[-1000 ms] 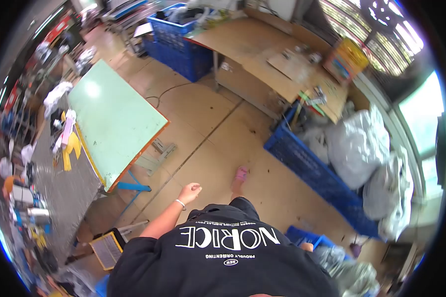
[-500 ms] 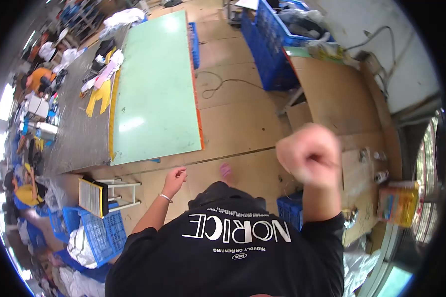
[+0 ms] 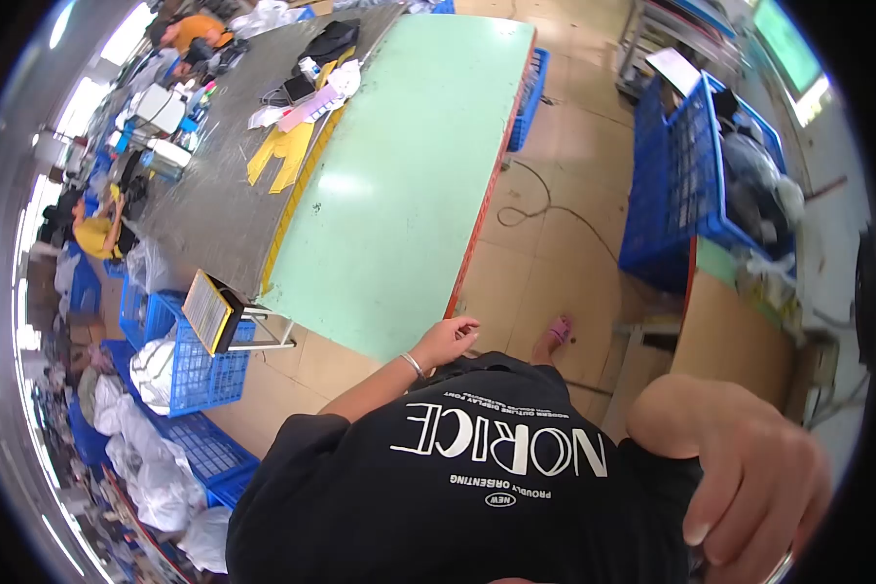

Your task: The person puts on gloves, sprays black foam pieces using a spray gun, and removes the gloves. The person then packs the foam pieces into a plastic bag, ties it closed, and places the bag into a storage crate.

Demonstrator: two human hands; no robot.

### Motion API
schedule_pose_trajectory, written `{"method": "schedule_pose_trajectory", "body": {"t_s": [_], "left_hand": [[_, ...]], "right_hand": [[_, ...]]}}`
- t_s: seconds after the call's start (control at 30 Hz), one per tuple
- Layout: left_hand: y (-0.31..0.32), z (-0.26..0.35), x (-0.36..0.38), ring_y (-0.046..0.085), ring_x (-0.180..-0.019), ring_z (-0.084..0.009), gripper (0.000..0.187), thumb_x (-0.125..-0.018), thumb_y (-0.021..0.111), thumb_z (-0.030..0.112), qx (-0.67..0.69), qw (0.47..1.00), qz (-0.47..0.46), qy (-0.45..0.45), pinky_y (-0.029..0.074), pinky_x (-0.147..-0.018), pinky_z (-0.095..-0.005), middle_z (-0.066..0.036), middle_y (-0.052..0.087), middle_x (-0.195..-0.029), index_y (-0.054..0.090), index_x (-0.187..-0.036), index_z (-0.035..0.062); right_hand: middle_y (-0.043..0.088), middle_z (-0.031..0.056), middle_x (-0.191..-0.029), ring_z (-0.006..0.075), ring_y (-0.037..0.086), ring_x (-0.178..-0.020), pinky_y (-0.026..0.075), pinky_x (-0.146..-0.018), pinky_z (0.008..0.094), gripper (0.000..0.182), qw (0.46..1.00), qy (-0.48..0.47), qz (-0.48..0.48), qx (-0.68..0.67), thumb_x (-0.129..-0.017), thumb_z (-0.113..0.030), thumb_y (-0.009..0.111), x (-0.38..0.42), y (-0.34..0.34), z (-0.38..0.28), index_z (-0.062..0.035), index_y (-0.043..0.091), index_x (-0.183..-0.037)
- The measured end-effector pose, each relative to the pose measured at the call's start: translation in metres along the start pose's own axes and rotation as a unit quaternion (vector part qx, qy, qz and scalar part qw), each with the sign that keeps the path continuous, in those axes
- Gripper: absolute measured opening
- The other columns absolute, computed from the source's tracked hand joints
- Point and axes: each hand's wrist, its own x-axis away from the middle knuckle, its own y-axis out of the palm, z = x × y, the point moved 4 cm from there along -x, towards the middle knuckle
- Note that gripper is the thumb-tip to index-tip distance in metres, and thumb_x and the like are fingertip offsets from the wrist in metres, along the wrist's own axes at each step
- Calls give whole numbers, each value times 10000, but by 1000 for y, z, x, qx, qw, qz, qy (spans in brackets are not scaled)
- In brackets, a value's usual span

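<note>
My left hand [image 3: 446, 341], with a silver bracelet [image 3: 413, 364] at the wrist, hangs in front of my black T-shirt [image 3: 496, 487]. Its fingers are loosely bent and nothing shows in them. It is nearest to the near corner of the pale green tabletop [image 3: 409, 175]. My right hand [image 3: 759, 467] is raised close to the camera at the lower right. Its fingers hang bent and slightly apart; the palm is hidden and I see no object in it. A pink sandal [image 3: 561, 329] is on my foot below.
A dark table [image 3: 214, 156] adjoins the green one, with yellow cloth pieces [image 3: 282, 156] on it. Blue crates [image 3: 696, 185] with bags stand at the right, beside a brown board [image 3: 735, 341]. A small stool [image 3: 219, 311] is at the left. People in orange [image 3: 197, 31] and yellow [image 3: 95, 237] sit beyond.
My view has turned and shifted, so the green table appears further right. My left hand is closer to its corner. My right hand has gone from a blurred fist to loosely hanging fingers, lower right.
</note>
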Motion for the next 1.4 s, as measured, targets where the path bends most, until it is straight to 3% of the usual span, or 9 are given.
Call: {"method": "schedule_pose_trajectory", "body": {"t_s": [0.13, 0.3, 0.53, 0.63, 0.83, 0.87, 1.03, 1.17, 1.4], "left_hand": [[7, 7, -78, 624, -782, -174, 313, -835, 599, 214, -17, 998, 54, -26, 495, -729, -294, -97, 657, -877, 601, -1071, 7], [5, 56, -167, 630, -828, -187, 321, -841, 598, 210, 16, 995, 95, -5, 491, -761, -299, -124, 658, -893, 594, -1071, -14], [-37, 64, -253, 577, -764, -114, 334, -842, 604, 205, 41, 981, 169, -86, 480, -725, -257, -60, 630, -866, 589, -1107, 1], [-69, 58, -288, 583, -749, -118, 326, -829, 605, 201, 32, 972, 188, -138, 483, -716, -268, -49, 635, -820, 600, -1092, 7], [-131, 107, -432, 629, -775, -196, 322, -821, 612, 231, -36, 986, 136, -90, 492, -717, -313, -115, 655, -835, 612, -1064, 21], [-142, 124, -462, 633, -771, -201, 324, -822, 615, 238, -52, 988, 133, -59, 493, -716, -305, -120, 655, -831, 609, -1058, 16], [-166, 196, -607, 627, -743, -175, 334, -850, 606, 258, 16, 995, 94, 15, 495, -704, -303, -74, 659, -849, 608, -1083, 19], [-188, 316, -694, 581, -932, -152, 368, -930, 499, 297, 123, 979, 59, 152, 454, -825, -288, -98, 608, -1060, 576, -1152, 15], [-257, 628, -755, 457, -1046, -291, 674, -922, 209, 611, 233, 795, -47, 558, 342, -940, -446, -95, 581, -1063, 609, -1125, 109]], "right_hand": [[425, -75, -547, 15, 321, -410, 183, -418, 202, 145, 985, 41, -166, 21, -794, -39, 547, 23, -68, -52, -162, 622, -807], [608, 87, -626, 101, 491, -443, 393, -461, 219, 114, 987, -84, 44, -131, -707, 16, 552, 42, -208, -93, -13, 647, -652], [623, 68, -641, 127, 530, -465, 406, -468, 231, 99, 988, -9, -38, -150, -753, -30, 587, 15, -360, -71, -45, 681, -725], [415, -73, -539, -2, 321, -411, 177, -414, 180, 174, 995, -28, -44, -86, -768, 2, 520, -18, -398, -46, -140, 575, -686], [470, -81, -539, 1, 362, -403, 197, -396, 161, 89, 980, 42, -187, -49, -774, -100, 639, -14, -522, -65, -144, 693, -830], [649, 72, -709, 147, 572, -520, 442, -478, 258, 76, 970, 70, -195, -128, -750, -55, 636, 3, -559, -68, -32, 694, -792], [531, 61, -492, 155, 475, -364, 355, -367, 250, 170, 963, 166, 206, 59, -778, -146, 585, 131, -694, -70, -37, 515, -667], [422, 24, -524, 103, 361, -412, 299, -407, 249, 141, 850, 204, 482, 65, -822, -120, 525, 227, -776, -97, -23, 458, -745], [425, 17, -578, 78, 332, -435, 268, -426, 229, 119, 747, 267, 605, 73, -873, -102, 501, 298, -972, -130, 2, 523, -927]]}}
